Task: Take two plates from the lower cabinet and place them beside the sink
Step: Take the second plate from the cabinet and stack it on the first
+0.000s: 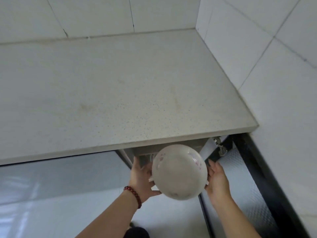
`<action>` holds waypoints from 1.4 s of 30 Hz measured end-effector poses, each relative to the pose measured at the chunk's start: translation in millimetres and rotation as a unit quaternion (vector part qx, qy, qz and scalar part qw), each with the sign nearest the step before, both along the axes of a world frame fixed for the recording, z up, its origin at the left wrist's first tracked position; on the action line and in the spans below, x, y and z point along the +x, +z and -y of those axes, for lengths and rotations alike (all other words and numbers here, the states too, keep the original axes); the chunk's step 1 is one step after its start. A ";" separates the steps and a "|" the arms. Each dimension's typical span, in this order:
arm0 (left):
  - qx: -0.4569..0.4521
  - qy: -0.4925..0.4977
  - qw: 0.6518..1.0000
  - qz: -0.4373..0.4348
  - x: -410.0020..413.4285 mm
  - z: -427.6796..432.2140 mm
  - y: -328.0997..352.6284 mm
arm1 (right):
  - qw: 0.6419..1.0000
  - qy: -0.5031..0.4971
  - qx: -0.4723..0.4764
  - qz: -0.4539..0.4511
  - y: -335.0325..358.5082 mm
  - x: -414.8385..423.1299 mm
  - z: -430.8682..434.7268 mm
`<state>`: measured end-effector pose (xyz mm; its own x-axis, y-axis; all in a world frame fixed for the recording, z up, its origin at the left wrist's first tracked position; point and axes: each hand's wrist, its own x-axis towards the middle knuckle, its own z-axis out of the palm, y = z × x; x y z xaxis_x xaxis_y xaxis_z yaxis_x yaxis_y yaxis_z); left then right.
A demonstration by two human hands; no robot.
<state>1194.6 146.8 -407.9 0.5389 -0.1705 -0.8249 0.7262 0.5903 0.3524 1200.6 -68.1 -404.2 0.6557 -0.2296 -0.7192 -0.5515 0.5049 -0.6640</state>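
Observation:
A white plate point(179, 172) with small pink flower marks, deep like a bowl, hangs in the air just below the countertop's front edge, in front of the open lower cabinet point(145, 152). White edges under it suggest a second piece stacked below; I cannot tell for sure. My left hand point(141, 179), with a red bead bracelet on the wrist, grips its left side. My right hand point(217, 181) holds its right side with the palm against the rim. The sink is not in view.
A speckled pale countertop point(120, 86) fills the middle of the view, ending at a tiled wall point(274, 66) on the right and at the back. The open cabinet door point(240, 186) with a patterned liner and metal hinge stands at lower right. A closed glossy door point(60, 177) is at lower left.

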 end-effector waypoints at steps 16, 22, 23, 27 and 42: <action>0.030 0.071 0.997 -0.005 -65.2 18.6 167.9 | 0.996 0.085 -0.037 0.004 175.2 -41.2 16.2; 0.046 0.102 0.994 0.010 -78.7 14.6 189.3 | 0.993 0.108 -0.029 0.026 198.9 -43.5 9.9; 0.038 0.109 0.993 0.011 -80.4 11.9 192.4 | 0.994 0.108 -0.020 0.028 201.8 -42.3 9.2; 0.033 0.135 0.990 0.027 -80.2 -1.9 209.8 | 0.991 0.124 -0.002 0.058 217.4 -31.8 -2.5; 0.056 0.194 0.977 0.070 -79.8 -137.1 264.7 | 0.972 0.214 -0.016 0.098 253.9 1.4 -144.4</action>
